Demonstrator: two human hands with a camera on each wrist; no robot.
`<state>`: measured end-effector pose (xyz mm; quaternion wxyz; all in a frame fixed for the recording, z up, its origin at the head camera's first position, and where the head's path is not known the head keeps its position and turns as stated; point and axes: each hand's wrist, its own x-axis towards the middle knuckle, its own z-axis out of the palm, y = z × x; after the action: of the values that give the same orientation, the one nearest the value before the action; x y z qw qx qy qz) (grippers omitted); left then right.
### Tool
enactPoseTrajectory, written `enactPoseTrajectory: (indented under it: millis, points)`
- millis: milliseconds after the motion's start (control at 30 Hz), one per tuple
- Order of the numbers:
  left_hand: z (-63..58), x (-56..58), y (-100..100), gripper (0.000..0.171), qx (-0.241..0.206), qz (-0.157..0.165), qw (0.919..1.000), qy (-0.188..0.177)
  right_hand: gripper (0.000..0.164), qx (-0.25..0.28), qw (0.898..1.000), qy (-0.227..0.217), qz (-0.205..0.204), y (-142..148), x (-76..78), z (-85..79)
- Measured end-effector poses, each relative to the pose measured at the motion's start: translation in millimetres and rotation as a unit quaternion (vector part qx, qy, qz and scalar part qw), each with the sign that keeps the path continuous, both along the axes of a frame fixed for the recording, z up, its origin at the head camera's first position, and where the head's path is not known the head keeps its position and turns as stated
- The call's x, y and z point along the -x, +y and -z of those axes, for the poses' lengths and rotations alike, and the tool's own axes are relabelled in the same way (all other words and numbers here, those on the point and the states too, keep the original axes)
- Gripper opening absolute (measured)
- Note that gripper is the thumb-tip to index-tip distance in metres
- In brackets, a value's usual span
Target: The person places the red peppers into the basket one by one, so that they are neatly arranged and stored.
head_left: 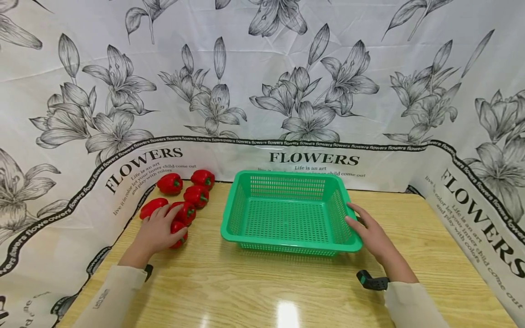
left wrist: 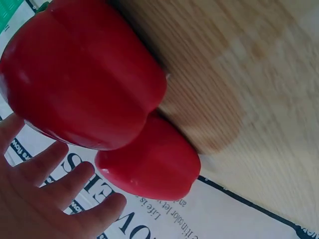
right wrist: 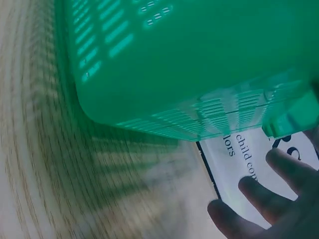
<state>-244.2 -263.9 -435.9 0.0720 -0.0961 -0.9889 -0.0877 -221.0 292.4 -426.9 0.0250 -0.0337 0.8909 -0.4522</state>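
Observation:
Several red bell peppers (head_left: 196, 196) cluster on the left of the table. My left hand (head_left: 155, 230) reaches over the nearest ones, its fingers spread and its thumb beside the front pepper (head_left: 178, 240). In the left wrist view a large pepper (left wrist: 84, 74) stands before the extended fingers (left wrist: 70, 184), with another pepper (left wrist: 152, 162) behind it. A green plastic basket (head_left: 291, 244) with slotted walls and nothing inside sits at the middle. My right hand (head_left: 371, 234) is at its right rim. Loosely extended fingers (right wrist: 261, 199) show beside the basket's wall (right wrist: 164, 89) in the right wrist view.
A white curtain (head_left: 229, 114) printed with flowers and lettering surrounds the wooden table (head_left: 246, 287) at the back and both sides. Two peppers (head_left: 169, 183) lie near its lower edge at the back left.

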Motion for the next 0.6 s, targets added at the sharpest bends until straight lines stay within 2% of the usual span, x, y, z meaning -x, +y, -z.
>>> enactPoseTrajectory:
  millis: [133, 367, 600]
  points:
    - [0.2, -2.0, 0, 0.067, -0.002, -0.001, 1.0000, -0.009, 0.063, 0.062, 0.998, -0.015, -0.013, 2, 4.0, 7.2]
    - [1.1, -4.5, -1, 0.068, -0.001, -0.001, 0.9999, -0.016, 0.061, 0.123, 0.992, -0.017, -0.027, 1, 8.8, 14.9]
    - [1.1, -9.2, -5, 0.069, -0.001, 0.006, 0.9997, -0.026, 0.061, 0.237, 0.970, -0.029, -0.053, -3, 11.8, 18.2]
